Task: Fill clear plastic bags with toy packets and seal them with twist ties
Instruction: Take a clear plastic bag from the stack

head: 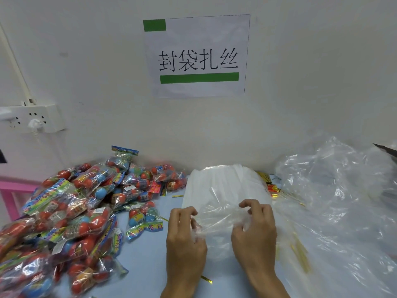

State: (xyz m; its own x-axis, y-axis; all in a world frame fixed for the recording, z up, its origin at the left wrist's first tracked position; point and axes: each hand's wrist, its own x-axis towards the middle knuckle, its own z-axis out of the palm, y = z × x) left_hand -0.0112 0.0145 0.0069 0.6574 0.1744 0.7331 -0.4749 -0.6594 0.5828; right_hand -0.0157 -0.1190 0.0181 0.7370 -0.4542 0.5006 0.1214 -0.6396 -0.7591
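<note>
A clear plastic bag (217, 220) lies crumpled on top of a stack of flat clear bags (223, 186) at the table's middle. My left hand (184, 235) pinches its left edge with curled fingers. My right hand (255, 226) grips its right side, fingers curled into the plastic. A big heap of toy packets (71, 211) with red and blue balls fills the left of the table. One packet (144, 220) lies apart, just left of my left hand. Gold twist ties (300, 254) lie to the right under loose plastic, and one (206, 278) lies by my left wrist.
A large crumpled clear plastic sheet (343, 201) covers the right side of the light blue table (146, 254). The white wall carries a paper sign (197, 57) and a power strip (32, 119). A pink frame (8, 190) stands at far left.
</note>
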